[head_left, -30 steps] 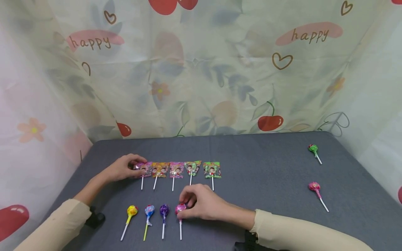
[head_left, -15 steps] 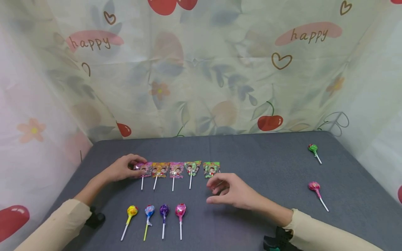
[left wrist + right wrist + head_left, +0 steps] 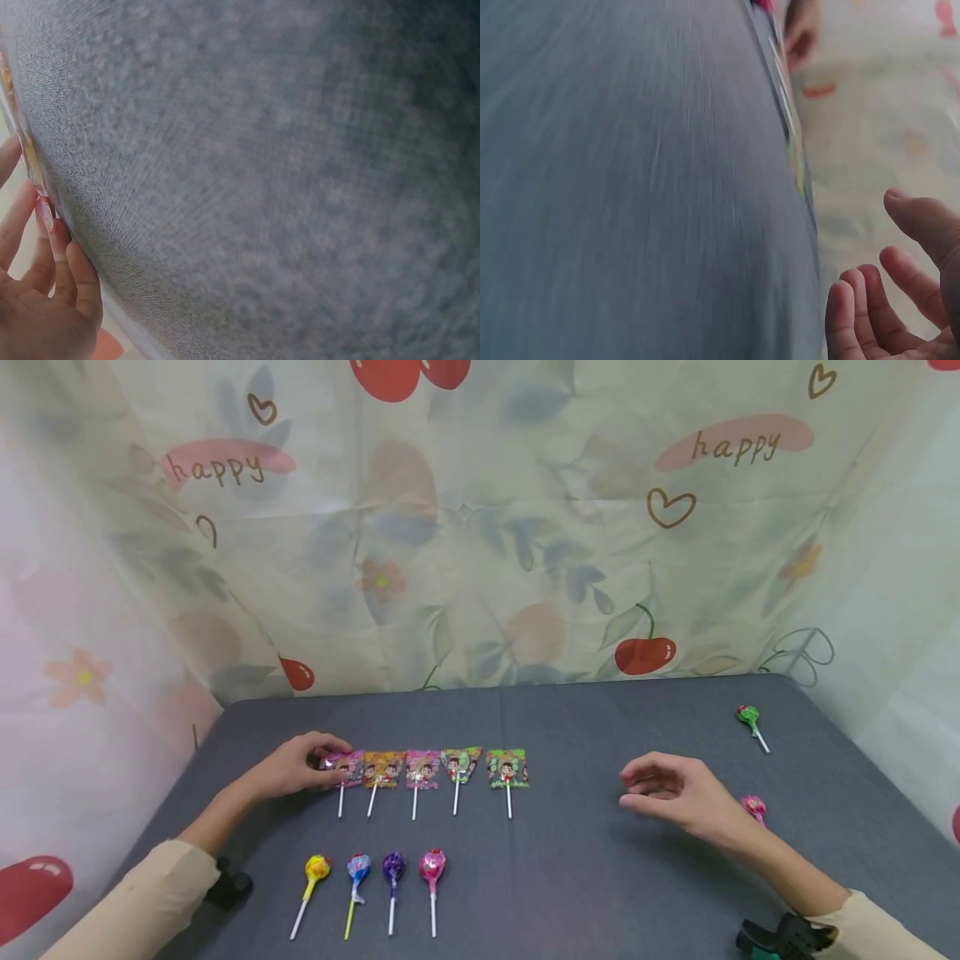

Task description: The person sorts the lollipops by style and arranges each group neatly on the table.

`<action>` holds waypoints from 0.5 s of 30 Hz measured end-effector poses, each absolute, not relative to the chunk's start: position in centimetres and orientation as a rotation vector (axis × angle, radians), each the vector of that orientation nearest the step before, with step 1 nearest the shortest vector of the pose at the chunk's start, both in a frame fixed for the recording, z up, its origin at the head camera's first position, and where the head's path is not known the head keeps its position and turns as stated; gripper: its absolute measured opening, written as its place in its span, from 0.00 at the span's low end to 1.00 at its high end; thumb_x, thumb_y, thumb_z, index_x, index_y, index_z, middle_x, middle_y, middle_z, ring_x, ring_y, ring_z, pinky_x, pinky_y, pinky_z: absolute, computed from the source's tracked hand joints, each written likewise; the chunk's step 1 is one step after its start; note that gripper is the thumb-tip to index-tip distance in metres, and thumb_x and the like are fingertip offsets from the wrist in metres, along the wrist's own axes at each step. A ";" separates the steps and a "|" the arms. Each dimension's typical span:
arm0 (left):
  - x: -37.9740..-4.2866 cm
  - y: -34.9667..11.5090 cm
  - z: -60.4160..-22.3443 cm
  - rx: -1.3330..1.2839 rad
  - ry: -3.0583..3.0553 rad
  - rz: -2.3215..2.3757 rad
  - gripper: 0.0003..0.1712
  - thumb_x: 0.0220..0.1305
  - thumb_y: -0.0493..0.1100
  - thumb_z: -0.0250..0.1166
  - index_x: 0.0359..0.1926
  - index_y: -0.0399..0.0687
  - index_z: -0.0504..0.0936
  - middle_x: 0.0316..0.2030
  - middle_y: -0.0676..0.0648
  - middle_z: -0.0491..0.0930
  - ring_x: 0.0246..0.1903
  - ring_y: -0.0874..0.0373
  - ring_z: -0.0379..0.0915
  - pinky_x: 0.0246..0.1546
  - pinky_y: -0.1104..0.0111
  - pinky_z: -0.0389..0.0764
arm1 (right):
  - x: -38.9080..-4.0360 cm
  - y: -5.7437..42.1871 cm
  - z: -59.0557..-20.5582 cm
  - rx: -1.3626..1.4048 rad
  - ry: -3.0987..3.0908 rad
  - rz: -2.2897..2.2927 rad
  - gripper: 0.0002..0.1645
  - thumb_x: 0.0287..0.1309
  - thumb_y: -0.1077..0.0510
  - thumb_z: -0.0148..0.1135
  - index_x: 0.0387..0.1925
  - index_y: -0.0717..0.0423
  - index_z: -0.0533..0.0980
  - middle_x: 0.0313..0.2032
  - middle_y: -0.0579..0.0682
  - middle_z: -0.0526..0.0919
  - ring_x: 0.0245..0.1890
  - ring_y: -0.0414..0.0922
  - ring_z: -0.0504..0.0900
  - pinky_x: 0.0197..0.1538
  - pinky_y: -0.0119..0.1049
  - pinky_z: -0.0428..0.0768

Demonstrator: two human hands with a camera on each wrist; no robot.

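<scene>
My left hand [image 3: 296, 767] holds the left edge of a pink-purple wrapped lollipop [image 3: 351, 768], which lies flat at the left end of the back row. In the left wrist view its fingers [image 3: 84, 281] meet the shiny wrapper. Rightward along that row lie an orange lollipop [image 3: 382, 768], a pink one and two green ones in flat wrappers. My right hand [image 3: 686, 793] hovers over the right side of the table, fingers loosely bent around nothing. Behind its wrist a pink ball lollipop [image 3: 753, 806] is partly hidden. A green ball lollipop [image 3: 748, 716] lies farther back.
Nearer me, a front row has a yellow lollipop [image 3: 317, 867], a blue lollipop [image 3: 358, 867], a purple lollipop [image 3: 393, 865] and a pink lollipop [image 3: 432, 864], sticks toward me. The grey table [image 3: 570, 877] ends at a printed curtain [image 3: 480, 552].
My right hand has let go of the pink lollipop in the front row and moved right, across the table. My left hand has stayed on the leftmost wrapper.
</scene>
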State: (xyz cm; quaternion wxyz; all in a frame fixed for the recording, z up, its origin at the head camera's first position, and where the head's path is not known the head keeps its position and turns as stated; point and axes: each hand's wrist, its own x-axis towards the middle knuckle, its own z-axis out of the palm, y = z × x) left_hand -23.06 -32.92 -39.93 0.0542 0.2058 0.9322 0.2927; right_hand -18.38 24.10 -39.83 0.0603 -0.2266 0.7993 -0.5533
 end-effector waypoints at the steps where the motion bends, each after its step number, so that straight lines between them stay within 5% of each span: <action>1: -23.0 -32.9 -39.9 0.626 2.832 0.891 0.25 0.63 0.48 0.74 0.56 0.40 0.82 0.49 0.42 0.77 0.45 0.47 0.72 0.44 0.54 0.73 | -18.4 25.0 -39.8 -0.665 2.447 -1.672 0.20 0.61 0.62 0.73 0.51 0.69 0.78 0.46 0.66 0.81 0.43 0.49 0.85 0.44 0.36 0.81; 15: -23.0 -33.0 -40.0 0.604 2.831 0.894 0.25 0.64 0.48 0.73 0.57 0.40 0.82 0.50 0.41 0.77 0.46 0.46 0.71 0.45 0.54 0.73 | -18.1 35.2 -39.0 -0.509 2.716 -1.550 0.19 0.66 0.64 0.67 0.56 0.67 0.76 0.49 0.55 0.84 0.45 0.38 0.84 0.43 0.31 0.80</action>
